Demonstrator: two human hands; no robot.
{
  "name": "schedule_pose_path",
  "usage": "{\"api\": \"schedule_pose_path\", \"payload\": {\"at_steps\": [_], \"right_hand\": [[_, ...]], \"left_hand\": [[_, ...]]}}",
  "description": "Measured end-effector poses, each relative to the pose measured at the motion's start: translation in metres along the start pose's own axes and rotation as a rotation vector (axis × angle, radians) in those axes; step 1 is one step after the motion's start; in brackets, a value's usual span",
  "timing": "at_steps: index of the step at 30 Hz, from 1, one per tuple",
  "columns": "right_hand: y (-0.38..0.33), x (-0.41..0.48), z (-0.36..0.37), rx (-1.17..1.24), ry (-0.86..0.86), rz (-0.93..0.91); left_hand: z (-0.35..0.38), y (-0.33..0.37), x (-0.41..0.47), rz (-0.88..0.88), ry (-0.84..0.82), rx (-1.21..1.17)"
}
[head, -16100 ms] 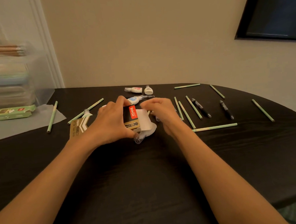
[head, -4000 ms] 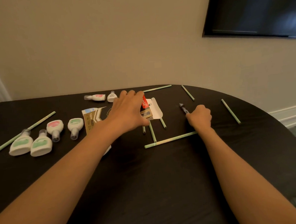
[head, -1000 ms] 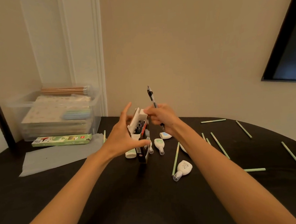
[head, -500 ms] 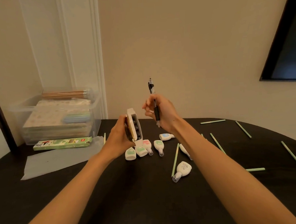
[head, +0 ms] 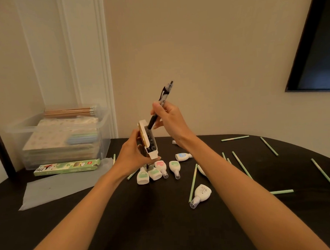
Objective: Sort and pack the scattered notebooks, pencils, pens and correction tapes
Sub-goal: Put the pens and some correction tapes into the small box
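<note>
We grip the pen box (head: 147, 143) in our left hand (head: 132, 155). Our right hand (head: 169, 119) pinches a pen (head: 160, 104), long axis tilted, its lower tip at the box mouth just beside the left thumb.

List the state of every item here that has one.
pen box: open, upright, gripped by left hand, pens inside.
black pen: pinched by right hand, lower end at the box mouth.
clear bin: lidless, holding notebooks and wooden pencils.
correction tapes: loose on table.
green pencils: scattered, unpacked.
</note>
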State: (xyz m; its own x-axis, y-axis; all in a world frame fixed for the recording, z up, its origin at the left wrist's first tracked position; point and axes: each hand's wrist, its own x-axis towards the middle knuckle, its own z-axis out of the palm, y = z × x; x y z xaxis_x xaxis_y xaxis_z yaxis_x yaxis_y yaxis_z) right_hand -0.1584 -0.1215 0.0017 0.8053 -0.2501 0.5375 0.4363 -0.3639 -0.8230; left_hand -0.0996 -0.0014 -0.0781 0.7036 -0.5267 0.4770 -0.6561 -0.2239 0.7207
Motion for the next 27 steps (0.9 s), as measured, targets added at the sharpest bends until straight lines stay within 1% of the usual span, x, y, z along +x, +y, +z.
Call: {"api": "schedule_pose_path", "payload": {"at_steps": [4, 6, 9, 13, 16, 20, 24, 27], "right_hand": [[-0.003, 0.003, 0.002, -0.194, -0.04, -0.077], [-0.003, 0.003, 0.002, -0.239, -0.062, -0.1], [-0.005, 0.004, 0.001, -0.229, -0.078, -0.077], [-0.006, 0.01, -0.004, -0.375, -0.091, -0.061], [-0.004, 0.009, -0.007, -0.431, -0.176, -0.005], [0.004, 0.009, -0.013, -0.434, -0.215, 0.063], [0.002, 0.008, -0.019, -0.306, -0.075, 0.008], [0.003, 0.007, -0.02, -0.339, -0.082, -0.035]], "left_hand": [[0.0, 0.002, 0.001, -0.041, -0.008, -0.019], [0.0, 0.003, 0.002, -0.058, -0.029, -0.023], [-0.001, 0.005, 0.004, -0.073, -0.053, -0.041], [-0.002, 0.006, 0.006, -0.103, -0.096, -0.129], [-0.002, 0.009, 0.007, -0.114, -0.139, -0.182], [0.001, 0.01, 0.006, -0.141, -0.184, -0.208], [0.003, 0.008, 0.007, -0.166, -0.216, -0.181], [0.004, 0.009, 0.009, -0.176, -0.245, -0.169]]}}
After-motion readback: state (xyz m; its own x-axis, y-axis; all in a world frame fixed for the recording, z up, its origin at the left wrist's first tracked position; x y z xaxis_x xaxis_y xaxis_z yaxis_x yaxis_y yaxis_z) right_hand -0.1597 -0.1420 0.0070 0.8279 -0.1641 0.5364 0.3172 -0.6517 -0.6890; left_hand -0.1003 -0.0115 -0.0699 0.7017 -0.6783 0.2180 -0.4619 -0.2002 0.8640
